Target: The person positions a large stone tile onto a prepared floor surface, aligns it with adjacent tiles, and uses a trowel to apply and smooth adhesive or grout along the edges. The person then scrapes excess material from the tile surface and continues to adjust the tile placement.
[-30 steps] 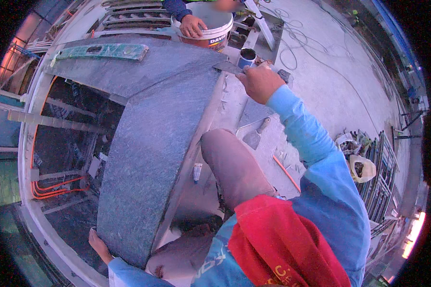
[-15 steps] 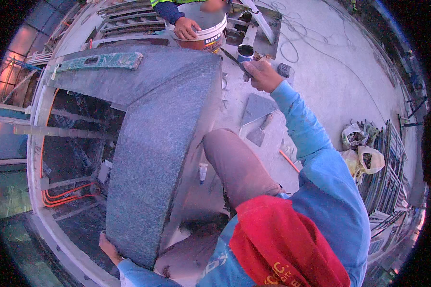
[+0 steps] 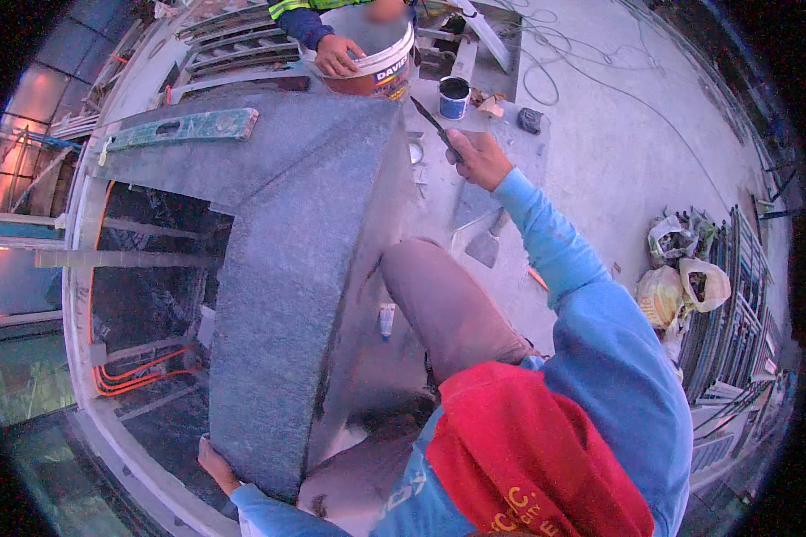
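A knife point(image 3: 433, 122) with a narrow dark blade is in my closed right hand point(image 3: 480, 159). Its tip points up and left, close to the far right corner of a grey stone-like slab point(image 3: 282, 268). The blade appears apart from the slab. At the slab's near left corner, my left hand point(image 3: 217, 464) grips the edge, with some fingers hidden. A green spirit level point(image 3: 181, 131) lies across the slab's far part. Beyond the knife stands a small blue-and-white pot point(image 3: 454, 98) with dark contents.
A co-worker's hand point(image 3: 338, 55) rests on the rim of a large white bucket point(image 3: 367, 67). On the floor right of the slab lie a wide scraper point(image 3: 485, 243) and a small tube point(image 3: 386, 320). Plastic bags point(image 3: 681, 277) sit beside stacked bars. Orange conduit point(image 3: 143, 376) runs inside the frame at left.
My right hand and the knife have come slightly nearer to me, uncovering more of the small pot. The whole view has shifted a little. My left hand stays at the slab's corner.
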{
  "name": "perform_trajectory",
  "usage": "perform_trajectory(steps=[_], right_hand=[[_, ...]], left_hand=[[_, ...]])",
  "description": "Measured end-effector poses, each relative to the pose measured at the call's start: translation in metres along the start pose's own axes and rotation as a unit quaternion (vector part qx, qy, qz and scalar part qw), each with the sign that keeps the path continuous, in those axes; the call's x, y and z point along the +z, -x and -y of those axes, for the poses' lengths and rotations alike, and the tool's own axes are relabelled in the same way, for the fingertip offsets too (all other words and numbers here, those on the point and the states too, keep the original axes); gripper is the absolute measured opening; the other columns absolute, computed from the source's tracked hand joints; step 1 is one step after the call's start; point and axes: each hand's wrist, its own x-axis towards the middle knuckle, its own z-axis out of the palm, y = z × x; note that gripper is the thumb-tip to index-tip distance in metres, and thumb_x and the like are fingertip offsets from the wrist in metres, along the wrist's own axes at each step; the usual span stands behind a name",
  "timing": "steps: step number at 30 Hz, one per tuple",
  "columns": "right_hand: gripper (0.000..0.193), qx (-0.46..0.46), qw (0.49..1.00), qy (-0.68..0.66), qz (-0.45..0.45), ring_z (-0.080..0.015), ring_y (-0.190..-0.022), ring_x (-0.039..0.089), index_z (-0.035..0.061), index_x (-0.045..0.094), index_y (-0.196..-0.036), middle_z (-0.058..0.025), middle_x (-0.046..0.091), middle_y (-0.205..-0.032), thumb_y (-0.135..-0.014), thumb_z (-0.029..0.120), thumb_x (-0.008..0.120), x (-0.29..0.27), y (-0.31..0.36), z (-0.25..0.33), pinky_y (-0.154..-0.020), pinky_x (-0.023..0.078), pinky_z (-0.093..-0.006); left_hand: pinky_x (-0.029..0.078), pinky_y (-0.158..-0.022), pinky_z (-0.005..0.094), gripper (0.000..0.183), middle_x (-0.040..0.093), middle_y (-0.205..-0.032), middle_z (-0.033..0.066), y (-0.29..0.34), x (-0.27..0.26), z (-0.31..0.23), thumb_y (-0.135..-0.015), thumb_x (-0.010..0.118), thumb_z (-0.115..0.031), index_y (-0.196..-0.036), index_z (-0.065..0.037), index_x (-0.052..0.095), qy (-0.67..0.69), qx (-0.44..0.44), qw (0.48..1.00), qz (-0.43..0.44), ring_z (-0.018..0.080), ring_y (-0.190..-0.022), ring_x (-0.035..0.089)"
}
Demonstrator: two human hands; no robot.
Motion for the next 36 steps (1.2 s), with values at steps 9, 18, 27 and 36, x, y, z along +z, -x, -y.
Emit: perform_trajectory(steps=[9, 18, 27, 36], right_hand=[[0.037, -0.163, 0.964, 0.205, -0.036, -0.0249, -0.072, 0.062, -0.0009, 0.063, -0.108, -0.0152, 0.062, -0.075, -0.098, 0.032, 0.049, -0.001, 0.023, 0.066, -0.066, 0.048, -0.0383], [0.027, -0.176, 0.814, 0.543, 0.105, -0.0402, -0.075, 0.064, 0.0066, 0.061, -0.106, -0.0206, 0.064, -0.078, -0.096, 0.028, 0.05, 0.005, 0.055, 0.143, -0.066, 0.051, -0.0511], [0.033, -0.12, 0.82, 0.552, 0.091, -0.0413, -0.08, 0.065, 0.0026, 0.065, -0.101, -0.0222, 0.066, -0.085, -0.097, 0.03, 0.048, 0.011, 0.023, 0.139, -0.072, 0.053, -0.0504], [0.038, -0.155, 0.805, 0.567, 0.077, -0.0416, -0.081, 0.064, -0.0008, 0.065, -0.095, -0.0238, 0.066, -0.086, -0.097, 0.034, 0.049, 0.004, 0.008, 0.161, -0.073, 0.051, -0.051]], left_hand=[[0.042, -0.096, 0.0414, 0.047, 0.059, -0.122, 0.0284, 0.002, -0.004, 0.006, -0.098, 0.04, -0.024, -0.118, 0.014, 0.058, 0.035, -0.041, 0.998, 0.043, 0.0379, -0.113, 0.057], [0.04, -0.1, 0.0396, 0.047, 0.058, -0.124, 0.0281, 0.007, -0.002, -0.023, -0.099, 0.041, -0.025, -0.12, 0.013, 0.057, 0.066, -0.07, 0.995, 0.027, 0.036, -0.115, 0.056], [0.039, -0.101, 0.0397, 0.045, 0.058, -0.125, 0.0274, 0.006, -0.004, -0.012, -0.098, 0.042, -0.024, -0.119, 0.013, 0.058, 0.022, -0.041, 0.999, 0.025, 0.036, -0.118, 0.055], [0.039, -0.1, 0.0401, 0.048, 0.057, -0.125, 0.0283, 0.005, -0.001, 0.009, -0.098, 0.041, -0.026, -0.122, 0.013, 0.055, -0.019, -0.025, 0.999, 0.004, 0.038, -0.117, 0.054]])
